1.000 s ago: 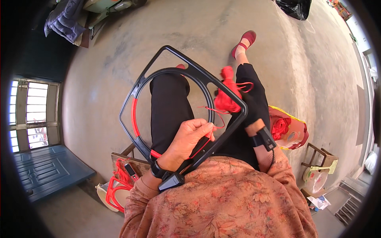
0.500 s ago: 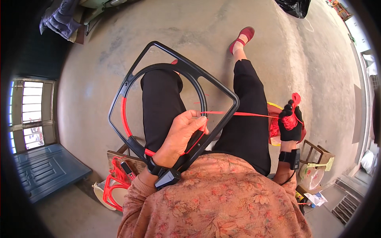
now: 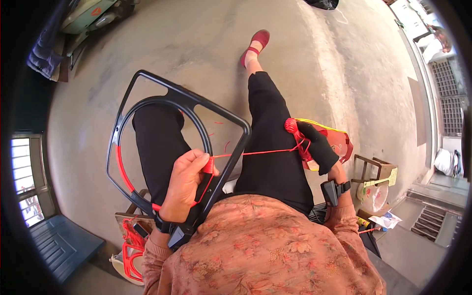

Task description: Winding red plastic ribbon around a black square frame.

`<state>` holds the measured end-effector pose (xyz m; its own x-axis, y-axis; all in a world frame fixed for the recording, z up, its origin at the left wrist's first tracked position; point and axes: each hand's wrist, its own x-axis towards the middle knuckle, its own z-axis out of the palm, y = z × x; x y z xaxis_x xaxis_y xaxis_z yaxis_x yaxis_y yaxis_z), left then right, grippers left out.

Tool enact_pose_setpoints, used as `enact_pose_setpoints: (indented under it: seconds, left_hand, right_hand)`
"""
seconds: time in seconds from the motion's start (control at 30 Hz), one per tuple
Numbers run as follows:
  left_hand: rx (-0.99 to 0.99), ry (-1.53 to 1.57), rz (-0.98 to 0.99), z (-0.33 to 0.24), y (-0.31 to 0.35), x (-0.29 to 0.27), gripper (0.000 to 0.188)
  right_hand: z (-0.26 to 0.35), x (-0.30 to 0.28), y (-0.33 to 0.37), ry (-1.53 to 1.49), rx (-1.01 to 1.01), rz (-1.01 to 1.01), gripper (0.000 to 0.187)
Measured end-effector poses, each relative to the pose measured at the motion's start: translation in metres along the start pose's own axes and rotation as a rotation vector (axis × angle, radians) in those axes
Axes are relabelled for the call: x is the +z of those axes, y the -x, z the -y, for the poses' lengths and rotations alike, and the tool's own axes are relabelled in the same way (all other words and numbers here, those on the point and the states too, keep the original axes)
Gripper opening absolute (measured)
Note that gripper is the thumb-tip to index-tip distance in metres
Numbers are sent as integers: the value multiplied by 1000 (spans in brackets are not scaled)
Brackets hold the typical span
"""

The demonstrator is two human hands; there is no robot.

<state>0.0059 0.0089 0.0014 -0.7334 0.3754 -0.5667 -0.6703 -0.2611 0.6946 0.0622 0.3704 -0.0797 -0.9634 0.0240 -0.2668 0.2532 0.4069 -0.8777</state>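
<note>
A black frame (image 3: 181,98), a ring inside an angular outer bar, rests tilted over my left thigh. My left hand (image 3: 182,179) is bare and closed on the ring's near right side, thumb pressed by a tight red cord wrapping (image 3: 208,165). From there a taut red cord (image 3: 268,152) runs across to my right hand (image 3: 318,147), which wears a black glove and is closed around a bundle of red cord (image 3: 291,126) above my right knee. Another stretch of the ring, on its left, is red too. The left fingertips are partly hidden behind the frame.
A red bag with yellow edging (image 3: 339,145) stands beyond my right hand. A wooden stool (image 3: 371,164) is at the right. On the left, a red frame (image 3: 130,263) lies beside red cord. Cord scraps (image 3: 227,146) are on the concrete floor (image 3: 211,54).
My right hand has come inward to the left with the cord bundle, so the cord span is shorter. My left hand still grips the frame. The whole view has shifted.
</note>
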Motion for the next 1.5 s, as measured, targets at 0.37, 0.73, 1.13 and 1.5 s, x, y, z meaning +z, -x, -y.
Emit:
enact_pose_setpoints:
  seconds: [0.37, 0.73, 1.13, 1.5]
  left_hand:
    - [6, 20, 8, 1, -2, 1, 15]
    - [20, 10, 24, 2, -4, -1, 14]
    - [37, 48, -7, 2, -4, -6, 12]
    - [-4, 49, -16, -1, 0, 0, 13]
  right_hand:
    - [-43, 1, -4, -493, 195, -162, 38]
    - [9, 5, -16, -132, 342, -128, 49]
    - [0, -25, 22, -400, 39, 204, 63]
    - [23, 5, 2, 203, 111, -78, 39]
